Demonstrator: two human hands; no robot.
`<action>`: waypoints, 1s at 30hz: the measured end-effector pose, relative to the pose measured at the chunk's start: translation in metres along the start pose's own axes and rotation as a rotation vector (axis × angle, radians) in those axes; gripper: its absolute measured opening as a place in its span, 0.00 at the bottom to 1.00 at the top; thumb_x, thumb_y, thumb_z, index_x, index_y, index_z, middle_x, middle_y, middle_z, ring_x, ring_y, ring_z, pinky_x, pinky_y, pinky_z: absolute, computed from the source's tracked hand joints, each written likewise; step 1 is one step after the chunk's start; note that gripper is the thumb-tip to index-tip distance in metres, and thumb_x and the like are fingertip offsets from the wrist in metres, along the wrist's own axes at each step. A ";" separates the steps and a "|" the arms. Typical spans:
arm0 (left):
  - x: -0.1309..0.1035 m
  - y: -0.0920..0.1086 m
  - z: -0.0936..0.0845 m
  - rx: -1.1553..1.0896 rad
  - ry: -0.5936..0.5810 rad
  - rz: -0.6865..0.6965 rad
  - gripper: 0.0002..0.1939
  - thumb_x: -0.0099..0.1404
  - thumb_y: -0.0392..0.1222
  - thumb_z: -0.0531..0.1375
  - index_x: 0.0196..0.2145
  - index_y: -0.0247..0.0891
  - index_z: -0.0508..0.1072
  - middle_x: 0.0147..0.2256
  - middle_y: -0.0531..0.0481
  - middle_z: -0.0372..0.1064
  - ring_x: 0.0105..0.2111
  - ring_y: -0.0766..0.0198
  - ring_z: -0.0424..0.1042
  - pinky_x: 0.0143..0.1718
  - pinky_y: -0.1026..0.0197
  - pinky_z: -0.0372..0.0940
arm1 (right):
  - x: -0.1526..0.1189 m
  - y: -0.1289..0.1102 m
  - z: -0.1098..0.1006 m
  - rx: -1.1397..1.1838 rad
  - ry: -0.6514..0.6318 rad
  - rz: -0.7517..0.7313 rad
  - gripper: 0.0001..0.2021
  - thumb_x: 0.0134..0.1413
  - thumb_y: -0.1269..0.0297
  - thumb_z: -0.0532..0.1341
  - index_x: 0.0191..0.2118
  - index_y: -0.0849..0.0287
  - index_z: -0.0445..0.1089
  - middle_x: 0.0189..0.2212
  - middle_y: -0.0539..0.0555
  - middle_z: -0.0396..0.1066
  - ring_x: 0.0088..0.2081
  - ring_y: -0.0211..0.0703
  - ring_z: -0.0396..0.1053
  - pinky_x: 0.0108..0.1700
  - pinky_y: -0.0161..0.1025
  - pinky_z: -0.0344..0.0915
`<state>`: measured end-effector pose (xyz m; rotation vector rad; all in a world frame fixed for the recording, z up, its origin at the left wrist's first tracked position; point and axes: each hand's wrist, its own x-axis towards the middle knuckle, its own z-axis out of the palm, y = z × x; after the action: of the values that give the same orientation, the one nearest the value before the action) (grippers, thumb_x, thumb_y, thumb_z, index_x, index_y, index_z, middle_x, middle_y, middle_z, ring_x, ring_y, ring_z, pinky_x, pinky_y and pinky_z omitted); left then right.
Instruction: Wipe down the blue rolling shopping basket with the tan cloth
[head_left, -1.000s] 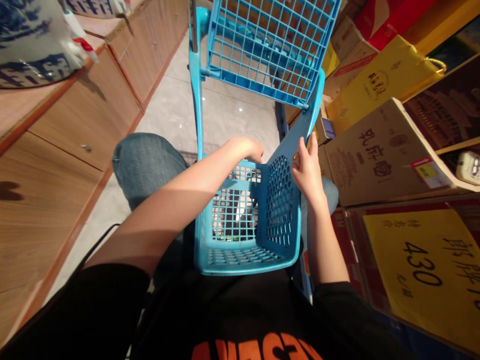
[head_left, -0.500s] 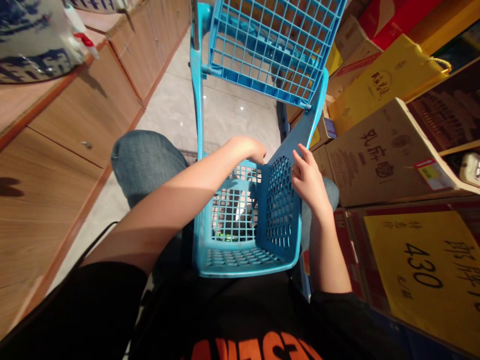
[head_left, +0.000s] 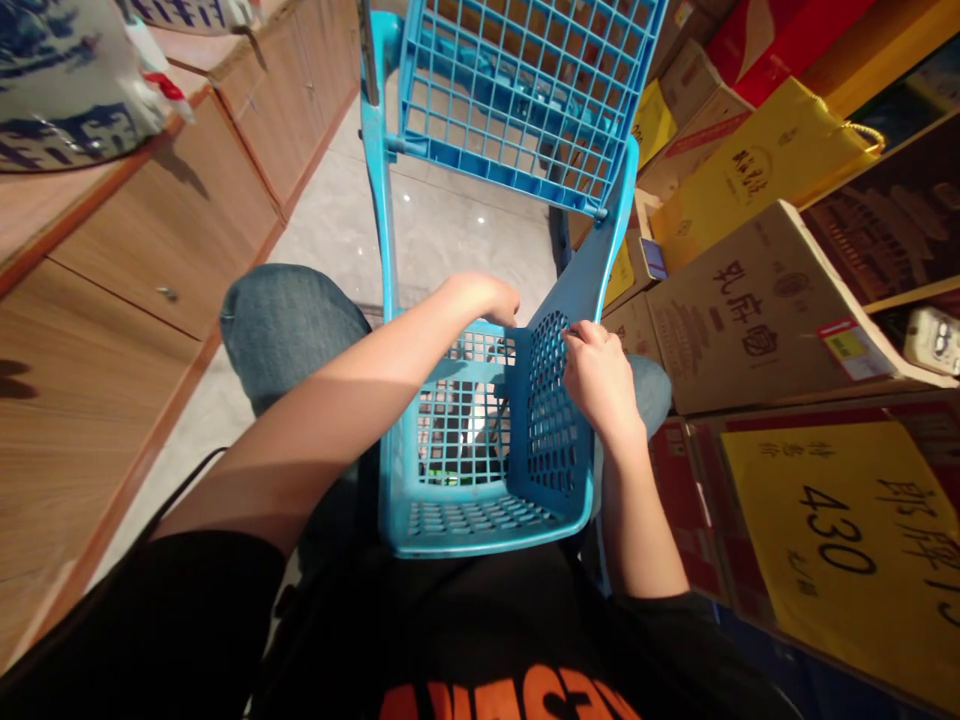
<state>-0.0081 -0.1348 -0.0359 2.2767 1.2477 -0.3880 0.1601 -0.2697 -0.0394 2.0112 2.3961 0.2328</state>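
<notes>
A blue plastic basket (head_left: 581, 490) with perforated walls lies between the knees, below a raised blue grid panel (head_left: 517, 100). My left hand (head_left: 491, 298) reaches over the basket's far edge, its wrist bent and its fingers mostly hidden behind the edge. On the right side wall rests my right hand (head_left: 598, 372), its fingers curled over the rim of that wall and closed on it. Through the basket's grid, dark and white shapes and a bit of green show, too small to make out.
Wooden cabinets (head_left: 127, 280) with a large blue-and-white jar (head_left: 67, 90) on top line the left. At the right stand cardboard boxes (head_left: 750, 300), a yellow bag (head_left: 735, 180) and a yellow price sign (head_left: 832, 530). Grey floor tiles (head_left: 450, 220) show beyond the basket.
My right hand has come down and inward onto the basket's right wall, and its raised fingers have curled closed. My left hand stays at the far edge. The view has shifted slightly.
</notes>
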 end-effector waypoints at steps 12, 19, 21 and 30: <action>-0.001 0.008 0.004 0.097 -0.047 0.159 0.27 0.68 0.47 0.60 0.63 0.44 0.74 0.60 0.45 0.74 0.56 0.49 0.74 0.56 0.55 0.67 | 0.048 0.033 -0.032 0.228 -0.271 -0.111 0.21 0.63 0.76 0.55 0.54 0.56 0.79 0.57 0.54 0.76 0.54 0.48 0.75 0.55 0.39 0.69; 0.001 0.006 0.002 0.157 -0.030 0.080 0.28 0.68 0.48 0.58 0.64 0.45 0.73 0.62 0.47 0.72 0.58 0.49 0.72 0.58 0.54 0.65 | 0.022 -0.004 -0.012 -0.032 -0.024 0.109 0.21 0.67 0.74 0.51 0.56 0.56 0.77 0.57 0.58 0.73 0.49 0.55 0.74 0.46 0.45 0.71; 0.000 0.005 0.002 0.138 -0.032 0.060 0.29 0.67 0.47 0.58 0.65 0.45 0.72 0.62 0.46 0.72 0.58 0.48 0.72 0.58 0.52 0.65 | 0.008 -0.002 -0.014 -0.005 -0.091 0.036 0.21 0.66 0.74 0.53 0.56 0.55 0.77 0.55 0.56 0.74 0.47 0.51 0.75 0.46 0.43 0.70; 0.001 0.007 0.003 -0.011 -0.017 0.052 0.27 0.64 0.46 0.62 0.61 0.48 0.76 0.60 0.46 0.74 0.59 0.42 0.71 0.61 0.46 0.62 | 0.021 0.019 -0.025 0.164 -0.105 -0.020 0.22 0.62 0.76 0.54 0.53 0.52 0.79 0.54 0.53 0.77 0.50 0.50 0.76 0.47 0.42 0.70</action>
<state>-0.0017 -0.1394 -0.0365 2.2862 1.1769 -0.3802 0.1722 -0.2483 -0.0107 2.0056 2.4412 -0.0707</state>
